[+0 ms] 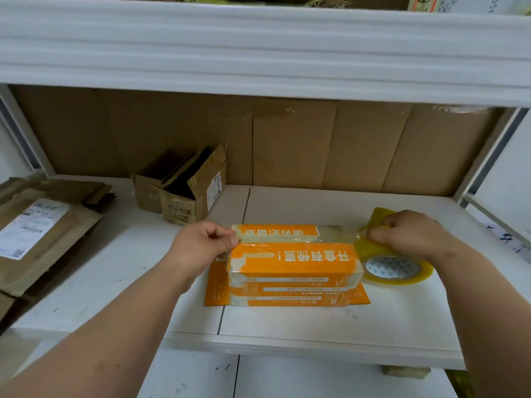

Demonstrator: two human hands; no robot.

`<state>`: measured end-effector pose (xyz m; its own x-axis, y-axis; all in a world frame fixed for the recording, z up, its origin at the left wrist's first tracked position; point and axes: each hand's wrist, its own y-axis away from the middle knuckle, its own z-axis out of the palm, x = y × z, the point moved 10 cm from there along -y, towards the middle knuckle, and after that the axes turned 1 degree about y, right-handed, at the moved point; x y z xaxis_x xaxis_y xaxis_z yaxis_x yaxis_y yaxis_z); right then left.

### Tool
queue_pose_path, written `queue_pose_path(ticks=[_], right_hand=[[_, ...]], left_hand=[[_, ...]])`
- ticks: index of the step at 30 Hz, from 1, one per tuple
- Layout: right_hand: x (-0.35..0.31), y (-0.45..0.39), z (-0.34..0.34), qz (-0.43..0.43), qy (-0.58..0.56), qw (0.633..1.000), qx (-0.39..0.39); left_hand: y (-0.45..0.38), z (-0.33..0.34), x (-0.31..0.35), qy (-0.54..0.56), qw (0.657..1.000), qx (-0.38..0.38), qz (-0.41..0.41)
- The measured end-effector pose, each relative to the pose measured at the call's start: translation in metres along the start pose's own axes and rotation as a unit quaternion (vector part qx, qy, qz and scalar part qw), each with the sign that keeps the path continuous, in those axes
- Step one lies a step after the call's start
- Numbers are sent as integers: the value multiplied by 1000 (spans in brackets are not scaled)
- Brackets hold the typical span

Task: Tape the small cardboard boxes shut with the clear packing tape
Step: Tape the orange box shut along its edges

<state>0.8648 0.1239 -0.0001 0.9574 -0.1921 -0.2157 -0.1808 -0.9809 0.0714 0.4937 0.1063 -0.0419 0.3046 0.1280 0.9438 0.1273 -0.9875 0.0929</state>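
Observation:
A small orange cardboard box (293, 264) with white print stands on the white shelf (301, 320), its lid flap raised at the back. A strip of clear tape (324, 241) stretches across its top. My left hand (201, 242) pinches the tape's end at the box's left edge. My right hand (411, 234) grips the strip of tape just right of the box. The yellowish tape roll (395, 268) lies flat on the shelf under that hand, against the box's right end.
An open, worn brown carton (184, 188) sits behind to the left. Flattened brown cartons with shipping labels (37, 234) lie at the far left. Cardboard sheets (287, 139) line the back. A white shelf beam (258, 47) hangs overhead.

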Motion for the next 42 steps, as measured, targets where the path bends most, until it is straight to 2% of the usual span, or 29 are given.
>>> queue_pose_path(ticks=[5,8,14,17,19,21,23,26,30,32,35,37,42], right_hand=[[4,-11,14,-3,-34,998,-45],[6,-14,22,-7,-54,996,-67],[4,-20,35,-14,-67,993,-96],[2,-25,39,-19,-63,992,-104],[2,-26,44,-19,-64,991,-112],[2,-25,48,-22,-56,991,-117],[3,-24,50,-23,-59,992,-112],[4,-22,51,-26,-64,991,-113],[1,-20,53,-32,-60,991,-112],[-4,-21,51,-41,-52,992,-104],[-11,-19,50,-49,-34,993,-100],[-12,-16,53,-50,-18,993,-102],[-8,7,56,-12,-121,985,-119]], left_hand=[[-8,2,-18,61,997,27,-29],[-7,9,-30,141,988,26,-53],[1,32,-63,327,932,28,-152],[3,36,-67,375,912,54,-154],[5,28,-61,310,937,104,-124],[7,13,-49,176,967,162,-82],[8,2,-32,60,978,194,-36],[10,-3,-12,-105,974,201,3],[4,15,7,-318,935,146,51],[2,26,6,-342,932,109,47],[0,32,1,-220,973,71,-3],[-3,33,1,-172,983,57,-26],[-24,31,12,-311,948,70,-20]])
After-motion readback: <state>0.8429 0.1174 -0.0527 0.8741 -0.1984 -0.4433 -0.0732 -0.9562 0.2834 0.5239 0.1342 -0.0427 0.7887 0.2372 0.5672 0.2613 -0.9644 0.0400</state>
